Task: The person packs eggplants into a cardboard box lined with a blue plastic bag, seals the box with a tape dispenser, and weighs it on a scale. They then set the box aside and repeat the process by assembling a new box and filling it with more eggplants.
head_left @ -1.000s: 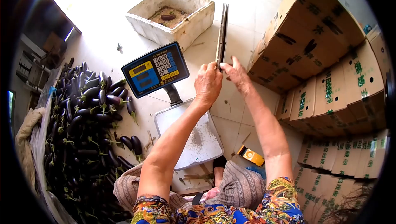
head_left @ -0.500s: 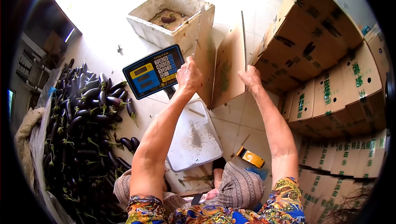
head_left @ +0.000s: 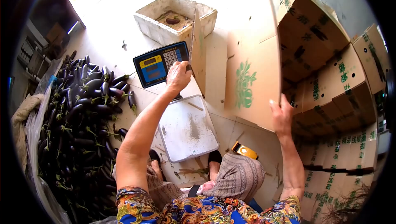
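Observation:
A cardboard carton (head_left: 255, 69) with green print stands partly unfolded between my hands, above the far side of the scale. My left hand (head_left: 179, 76) is closed on the edge of its left panel, in front of the scale's display (head_left: 153, 68). On the other side, my right hand (head_left: 282, 116) grips the lower outer edge of the wide right panel. Below the carton lies the scale's metal platform (head_left: 187, 130), with a thin strip of debris on it. The fingertips of my left hand are partly hidden.
A large pile of eggplants (head_left: 84, 118) lies at left beside plastic sheeting (head_left: 39, 149). A white foam box (head_left: 152, 28) holding an eggplant (head_left: 172, 21) stands beyond the scale. Printed cartons (head_left: 324, 100) are stacked at right. A yellow tape dispenser (head_left: 245, 150) lies near my knee.
My right hand has moved right and toward me, swinging the right panel wide so its green print shows. My left hand has moved slightly left and down, still on the carton.

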Motion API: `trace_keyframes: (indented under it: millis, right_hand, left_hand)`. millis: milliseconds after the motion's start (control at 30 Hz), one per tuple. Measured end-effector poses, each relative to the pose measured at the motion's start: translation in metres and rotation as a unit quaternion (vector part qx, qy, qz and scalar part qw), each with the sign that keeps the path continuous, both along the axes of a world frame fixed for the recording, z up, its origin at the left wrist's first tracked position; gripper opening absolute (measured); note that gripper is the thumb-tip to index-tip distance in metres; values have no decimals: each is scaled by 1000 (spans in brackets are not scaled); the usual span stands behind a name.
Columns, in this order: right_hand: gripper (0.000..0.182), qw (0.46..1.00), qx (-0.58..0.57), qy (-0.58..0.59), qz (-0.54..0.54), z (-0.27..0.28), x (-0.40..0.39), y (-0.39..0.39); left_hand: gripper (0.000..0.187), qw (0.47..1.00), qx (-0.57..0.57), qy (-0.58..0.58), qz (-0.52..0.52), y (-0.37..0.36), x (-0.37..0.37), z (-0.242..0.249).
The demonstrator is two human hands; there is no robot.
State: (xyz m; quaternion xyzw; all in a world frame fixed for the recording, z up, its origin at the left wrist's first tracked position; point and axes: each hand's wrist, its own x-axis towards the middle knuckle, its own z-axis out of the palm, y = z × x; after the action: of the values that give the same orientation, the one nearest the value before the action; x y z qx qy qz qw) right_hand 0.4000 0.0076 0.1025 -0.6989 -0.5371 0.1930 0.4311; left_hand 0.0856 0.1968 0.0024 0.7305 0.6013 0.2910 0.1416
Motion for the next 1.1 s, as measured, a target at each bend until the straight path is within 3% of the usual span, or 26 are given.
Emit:
trace_keyframes:
  millis: [100, 233, 300, 367, 433, 500, 633, 667, 800, 833, 900, 933, 1033, 1067, 1100]
  right_hand:
    - [23, 994, 108, 8, 25, 62, -24, -57]
    - [21, 988, 82, -86, 102, 130, -51, -129]
    - [23, 973, 81, -144, 159, 137, -69, -156]
    - [26, 966, 2, -113, 230, 146, -84, -175]
    - [33, 940, 29, -139, 310, 117, -94, -182]
    - [29, 929, 43, -141, 338, 92, -112, -181]
    - [32, 917, -33, -193, 347, 42, -136, -179]
    - [32, 918, -32, -188, 346, 28, -140, -176]
    - [32, 920, -79, -187, 334, 10, -162, -166]
    - [32, 924, -65, -183, 329, 6, -166, -164]
    - [32, 929, -42, -171, 326, -2, -174, -160]
    - [41, 918, -103, -173, 341, 3, -178, -160]
    - [56, 920, -29, -151, 361, -8, -188, -148]
    - [70, 911, -132, -27, 390, -9, -183, -141]
    - [72, 901, -156, 32, 405, -11, -181, -135]
  left_hand:
    - [37, 999, -29, -30, -4, -18, -26, 10]
    - [34, 979, -4, -202, -5, -44, -52, 58]
    - [42, 927, -74, -366, 29, -51, -69, 78]
    - [65, 868, -93, -487, 21, -64, -91, 103]
    - [81, 851, -54, -522, 23, -85, -107, 133]
    - [88, 843, -7, -534, 59, -101, -120, 136]
    - [108, 902, -75, -422, 43, -136, -125, 127]
    - [111, 925, -83, -364, 70, -128, -132, 103]
    - [113, 941, -63, -308, 121, -108, -134, 44]
    - [112, 950, -58, -283, 118, -104, -138, 30]
    - [110, 913, -163, -374, 16, -120, -142, 59]
    - [107, 896, -167, -409, 31, -121, -143, 61]
    - [106, 897, -189, -399, 28, -128, -150, 73]
    - [106, 896, -173, -408, 26, -129, -154, 68]
    - [105, 904, -169, -390, 39, -133, -158, 68]
